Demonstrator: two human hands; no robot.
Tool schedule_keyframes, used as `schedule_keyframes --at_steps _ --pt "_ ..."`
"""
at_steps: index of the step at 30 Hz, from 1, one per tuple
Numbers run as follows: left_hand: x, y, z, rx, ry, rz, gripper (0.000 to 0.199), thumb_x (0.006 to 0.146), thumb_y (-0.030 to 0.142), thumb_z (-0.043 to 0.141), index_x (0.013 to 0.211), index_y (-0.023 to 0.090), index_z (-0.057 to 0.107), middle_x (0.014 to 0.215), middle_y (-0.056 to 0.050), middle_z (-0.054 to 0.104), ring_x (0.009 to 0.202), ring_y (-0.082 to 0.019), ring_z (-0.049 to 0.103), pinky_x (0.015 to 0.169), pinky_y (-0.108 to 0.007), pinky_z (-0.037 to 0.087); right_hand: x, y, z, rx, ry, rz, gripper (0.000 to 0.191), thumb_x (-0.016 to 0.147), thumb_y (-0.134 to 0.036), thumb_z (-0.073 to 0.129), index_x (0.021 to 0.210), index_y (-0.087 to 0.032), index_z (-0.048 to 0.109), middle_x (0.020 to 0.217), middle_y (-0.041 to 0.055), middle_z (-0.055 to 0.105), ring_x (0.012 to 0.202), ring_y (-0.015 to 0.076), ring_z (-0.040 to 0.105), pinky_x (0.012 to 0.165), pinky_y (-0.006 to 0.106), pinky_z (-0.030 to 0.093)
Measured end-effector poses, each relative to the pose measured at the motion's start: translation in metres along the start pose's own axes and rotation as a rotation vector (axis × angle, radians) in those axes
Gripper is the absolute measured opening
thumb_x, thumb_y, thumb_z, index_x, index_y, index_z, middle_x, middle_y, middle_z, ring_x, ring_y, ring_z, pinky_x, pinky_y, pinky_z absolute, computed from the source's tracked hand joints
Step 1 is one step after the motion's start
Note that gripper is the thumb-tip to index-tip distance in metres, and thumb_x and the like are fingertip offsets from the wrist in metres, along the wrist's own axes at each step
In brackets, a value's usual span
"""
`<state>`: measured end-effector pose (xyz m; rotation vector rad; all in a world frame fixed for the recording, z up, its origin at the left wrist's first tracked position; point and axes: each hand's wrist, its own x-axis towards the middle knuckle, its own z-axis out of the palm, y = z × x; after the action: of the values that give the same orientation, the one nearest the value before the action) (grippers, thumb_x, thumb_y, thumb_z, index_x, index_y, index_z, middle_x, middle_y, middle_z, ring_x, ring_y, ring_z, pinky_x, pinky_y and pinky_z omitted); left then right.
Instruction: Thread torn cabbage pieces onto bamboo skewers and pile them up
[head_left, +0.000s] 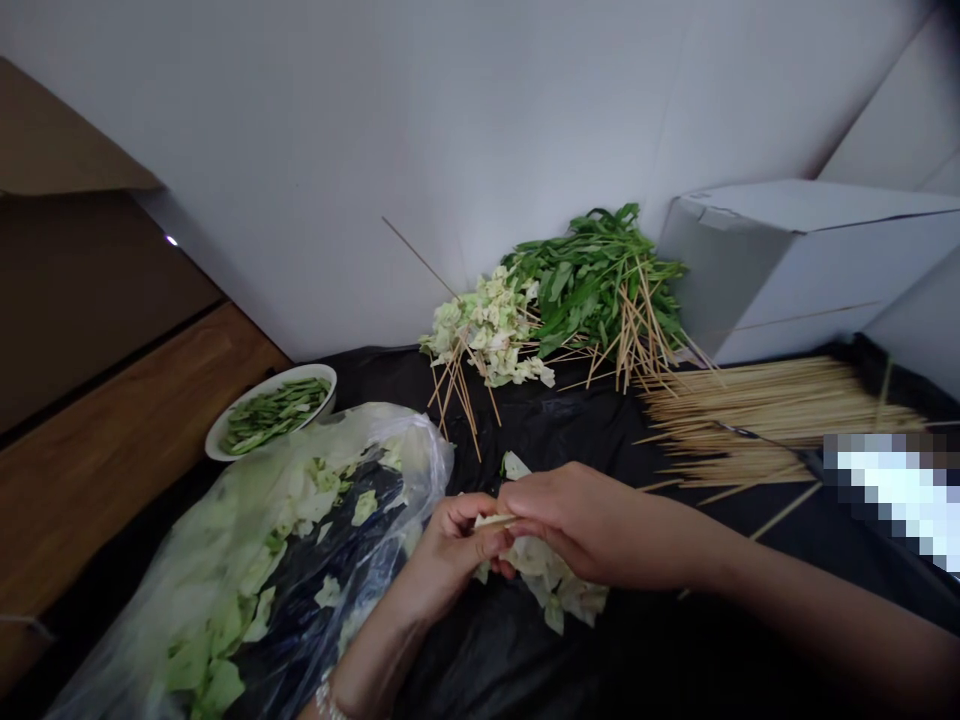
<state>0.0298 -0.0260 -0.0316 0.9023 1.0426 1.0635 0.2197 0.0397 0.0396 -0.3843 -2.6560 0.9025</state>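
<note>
Both hands meet at the lower middle over the black cover. My left hand [454, 548] has its fingers closed on a pale cabbage piece [491, 521]. Against it, my right hand [564, 518] is closed, thumb and forefinger pinched at the same piece; a skewer within that grip cannot be made out. More cabbage leaves [559, 585] lie or hang just below my right hand. To the left, a clear plastic bag [420, 440] lies open with loose cabbage pieces [365, 507] in it.
A white bowl [213, 440] of cut green vegetables stands left. Behind are skewered cabbage [487, 320] and skewered leafy greens [581, 275]. Many bare skewers [757, 410] lie right, before a white box [847, 250]. A bright pixelated patch is at the right edge.
</note>
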Motion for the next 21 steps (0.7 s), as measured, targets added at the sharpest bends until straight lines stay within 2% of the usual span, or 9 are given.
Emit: schedule_keyframes --at_steps 4,8,11,13,15,18,21 --pt "-0.003 -0.003 -0.001 -0.128 -0.028 -0.01 0.031 0.057 0.035 0.089 0.069 0.014 0.07 0.055 0.002 0.064 0.042 -0.009 0.057 0.042 -0.018 0.045 -0.002 -0.006 0.003 -0.054 0.016 -0.022 0.012 0.091 -0.012 0.048 0.092 -0.021 0.056 0.082 -0.0011 0.061 0.07 0.0129 0.054 0.062 0.024 0.034" --pt "-0.007 -0.01 -0.003 -0.19 -0.04 -0.016 0.035 0.058 0.04 0.088 0.068 0.015 0.065 0.051 0.003 0.06 0.039 -0.007 0.053 0.039 -0.017 0.041 -0.006 -0.011 0.012 -0.191 0.053 -0.046 0.023 0.078 -0.004 0.053 0.094 -0.021 0.055 0.085 -0.0005 0.06 0.067 0.0121 0.052 0.057 0.025 0.03" --pt "-0.011 -0.013 -0.004 -0.219 -0.092 -0.064 0.039 0.057 0.046 0.087 0.068 0.018 0.063 0.051 0.003 0.059 0.04 -0.01 0.053 0.038 -0.02 0.041 -0.009 -0.014 0.018 -0.225 0.095 -0.136 0.019 0.081 -0.005 0.05 0.093 -0.02 0.055 0.085 0.0 0.06 0.069 0.0115 0.052 0.058 0.024 0.031" --pt "-0.014 -0.011 -0.002 -0.218 -0.066 -0.075 0.033 0.062 0.04 0.086 0.072 0.019 0.063 0.056 0.003 0.061 0.044 -0.01 0.054 0.042 -0.02 0.043 -0.009 -0.015 0.019 -0.256 0.114 -0.153 0.018 0.086 -0.007 0.046 0.094 -0.02 0.056 0.084 0.0007 0.06 0.07 0.0122 0.052 0.059 0.024 0.031" --pt "-0.015 -0.006 0.0 -0.224 0.017 -0.05 0.027 0.066 0.035 0.085 0.074 0.019 0.064 0.058 0.004 0.06 0.046 -0.008 0.053 0.044 -0.018 0.042 -0.009 -0.015 0.019 -0.266 0.129 -0.105 0.019 0.091 -0.01 0.043 0.098 -0.021 0.057 0.084 0.0012 0.061 0.069 0.0131 0.053 0.058 0.025 0.032" --pt "-0.011 0.002 0.003 -0.236 0.015 -0.004 0.036 0.06 0.039 0.088 0.078 0.018 0.064 0.063 0.004 0.061 0.051 -0.008 0.055 0.048 -0.017 0.043 -0.008 -0.014 0.015 -0.164 0.121 0.03 0.015 0.094 -0.016 0.045 0.101 -0.022 0.057 0.088 0.0008 0.063 0.073 0.0138 0.056 0.063 0.025 0.038" --pt "-0.005 0.005 0.001 -0.157 0.006 0.044 0.035 0.058 0.034 0.09 0.075 0.016 0.065 0.064 0.004 0.061 0.056 -0.008 0.056 0.056 -0.018 0.044 -0.007 -0.012 0.01 -0.073 0.093 0.091 0.014 0.095 -0.016 0.045 0.098 -0.022 0.057 0.093 0.0013 0.063 0.08 0.0148 0.059 0.072 0.027 0.041"
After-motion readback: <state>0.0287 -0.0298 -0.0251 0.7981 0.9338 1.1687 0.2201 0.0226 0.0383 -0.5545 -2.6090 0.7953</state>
